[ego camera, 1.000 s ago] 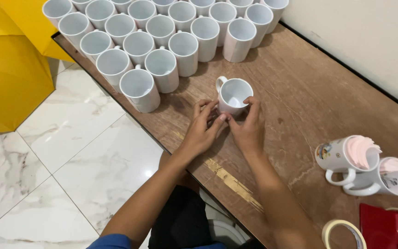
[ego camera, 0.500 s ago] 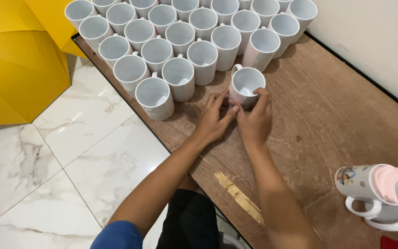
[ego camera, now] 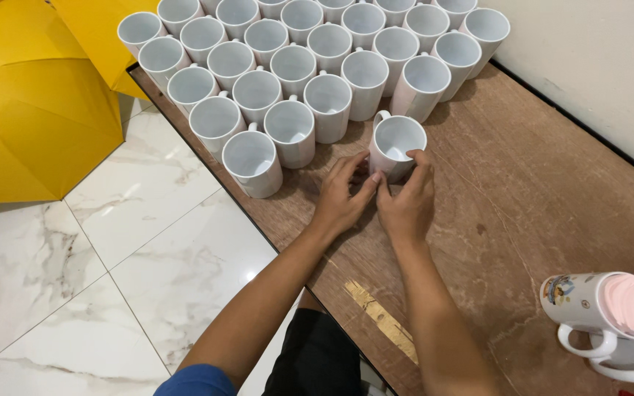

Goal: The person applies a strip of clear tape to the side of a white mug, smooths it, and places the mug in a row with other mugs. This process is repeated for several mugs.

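A white marble-patterned floor (ego camera: 111,242) filled the left of the view, with a yellow umbrella (ego camera: 31,110) lying open on it. A worn brown wooden table (ego camera: 537,191) ran diagonally beside a pale wall (ego camera: 596,59). At the table's far end stood a block of white mugs (ego camera: 295,66), upright, mouths up, packed in close rows and touching or nearly touching.

The person's two forearms reached up from the lower edge, hands close together. The left hand (ego camera: 343,198) rested its fingertips against the near left side of a single white mug (ego camera: 396,147), fingers loosely spread. The right hand (ego camera: 409,202) curled around the mug's near right side, a finger reaching its rim. Both hands held the mug between them.

That mug stood upright on the table just in front of the block's nearest row, its long axis vertical and its open mouth facing up. Its handle pointed away from the person, to the far left, toward the rows.

At the lower right, well apart, printed mugs (ego camera: 588,315) lay on their sides, one stuffed with pink paper (ego camera: 629,301).
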